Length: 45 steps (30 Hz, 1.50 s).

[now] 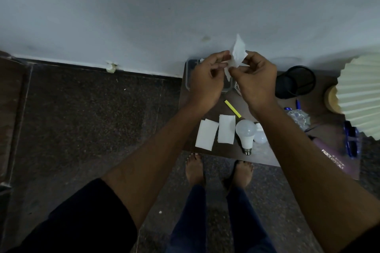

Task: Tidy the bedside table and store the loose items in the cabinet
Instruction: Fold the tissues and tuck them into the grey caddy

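Both hands are raised over the dark bedside table [226, 154] and pinch a crumpled white paper [238, 53]. My left hand [205, 80] holds its left edge, my right hand [256, 80] its lower right. On the table lie two flat white paper slips [206, 136] [226, 129], a yellow highlighter [232, 108], a white bulb [246, 132] and a second bulb [260, 138] partly behind my right forearm. A clear plastic container [190, 74] sits under my hands, mostly hidden.
A black mesh pen cup [295, 82] lies tipped at the back. Crumpled clear plastic [298, 117], blue pens [298, 104], blue glasses [351, 139] and a purple optical case [333, 159] sit right. A pleated lampshade [362, 96] overhangs the right edge. My bare feet [195, 168] stand on speckled floor.
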Each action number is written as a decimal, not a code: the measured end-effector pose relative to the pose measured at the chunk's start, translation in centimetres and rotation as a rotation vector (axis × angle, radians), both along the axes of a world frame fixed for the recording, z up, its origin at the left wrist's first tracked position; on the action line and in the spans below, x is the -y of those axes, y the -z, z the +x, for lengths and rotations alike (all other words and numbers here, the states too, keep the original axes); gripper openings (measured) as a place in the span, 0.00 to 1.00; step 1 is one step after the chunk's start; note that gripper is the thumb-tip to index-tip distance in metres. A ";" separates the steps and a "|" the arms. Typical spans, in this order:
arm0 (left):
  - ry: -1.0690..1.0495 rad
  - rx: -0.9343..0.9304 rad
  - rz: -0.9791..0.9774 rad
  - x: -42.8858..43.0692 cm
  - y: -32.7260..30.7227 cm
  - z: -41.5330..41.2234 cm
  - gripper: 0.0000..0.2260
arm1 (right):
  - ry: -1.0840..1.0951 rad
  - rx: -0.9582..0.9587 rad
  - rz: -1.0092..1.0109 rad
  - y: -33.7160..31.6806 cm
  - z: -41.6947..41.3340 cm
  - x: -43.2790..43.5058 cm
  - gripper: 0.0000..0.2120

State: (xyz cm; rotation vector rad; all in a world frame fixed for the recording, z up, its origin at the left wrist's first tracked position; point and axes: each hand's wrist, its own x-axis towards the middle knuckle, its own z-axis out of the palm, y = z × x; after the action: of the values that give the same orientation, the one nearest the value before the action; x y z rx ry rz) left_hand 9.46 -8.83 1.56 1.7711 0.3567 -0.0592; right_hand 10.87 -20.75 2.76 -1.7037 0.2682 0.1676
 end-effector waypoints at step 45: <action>0.188 -0.054 0.226 0.3 4.6 0.3 0.20 | -0.157 -0.017 -0.210 5.0 0.2 0.5 0.24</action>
State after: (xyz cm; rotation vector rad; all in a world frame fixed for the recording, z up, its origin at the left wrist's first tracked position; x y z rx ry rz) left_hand 9.71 -9.11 -3.02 2.0261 0.2418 -0.2073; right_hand 11.11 -21.20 -2.29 -1.9339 0.1686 0.2775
